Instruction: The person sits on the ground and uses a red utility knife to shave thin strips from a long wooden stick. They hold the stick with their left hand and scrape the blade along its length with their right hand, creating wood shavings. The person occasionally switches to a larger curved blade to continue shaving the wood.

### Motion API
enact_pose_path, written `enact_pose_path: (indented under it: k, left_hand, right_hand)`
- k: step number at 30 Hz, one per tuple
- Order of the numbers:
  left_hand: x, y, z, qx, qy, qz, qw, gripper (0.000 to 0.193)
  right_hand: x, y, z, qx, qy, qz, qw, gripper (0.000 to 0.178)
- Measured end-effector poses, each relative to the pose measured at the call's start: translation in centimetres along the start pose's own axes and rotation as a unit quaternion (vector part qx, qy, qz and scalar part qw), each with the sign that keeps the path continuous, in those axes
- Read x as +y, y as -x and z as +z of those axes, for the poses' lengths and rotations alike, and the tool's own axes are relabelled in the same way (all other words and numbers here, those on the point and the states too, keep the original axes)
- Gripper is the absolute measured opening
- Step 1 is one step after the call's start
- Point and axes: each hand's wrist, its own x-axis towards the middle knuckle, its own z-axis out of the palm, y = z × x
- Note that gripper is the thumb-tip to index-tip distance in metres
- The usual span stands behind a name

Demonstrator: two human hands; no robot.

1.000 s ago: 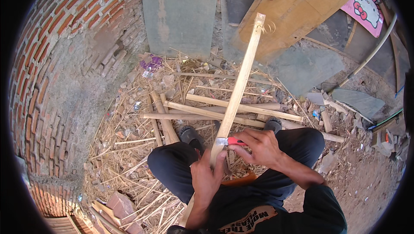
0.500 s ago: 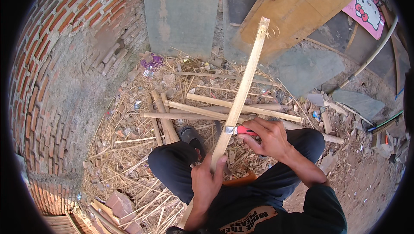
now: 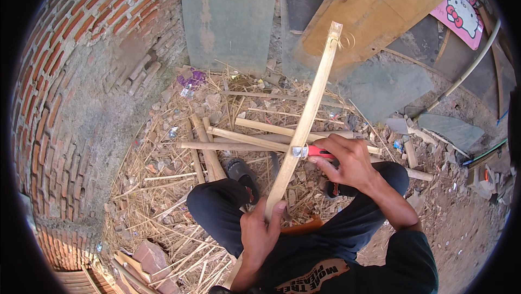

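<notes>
My left hand (image 3: pixel 260 230) is wrapped around the pale wooden strip (image 3: pixel 316 96), which extends ahead of that grip. My right hand (image 3: pixel 351 165) pinches the red cutter (image 3: pixel 320 152), blade lying across the strip. Over the last second, the blade has advanced from beside my left thumb toward the far end; I judge this an outward scraping stroke. The strip's long axis runs forward, slanting right; curled shavings (image 3: pixel 348 39) hang near its far tip.
</notes>
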Motion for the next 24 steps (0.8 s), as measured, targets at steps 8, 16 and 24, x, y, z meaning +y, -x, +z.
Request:
enact_pose_path:
  k: [8,16,24]
  left_hand:
    - [-0.9,0.8,-0.4,0.001,-0.029,0.01,1.0,0.034]
    - [-2.3,3.5,-1.0,-0.052,-0.037,-0.028,0.998,0.035]
    - [-3.5,4.9,-1.2,-0.076,0.0,-0.062,0.995,0.031]
  right_hand:
    - [1.8,-1.8,-1.2,0.034,-0.007,0.031,0.999,0.026]
    - [8.1,-5.2,-4.8,0.059,0.018,0.16,0.985,0.027]
    - [10.2,-5.3,-4.8,0.056,0.051,0.157,0.985,0.026]
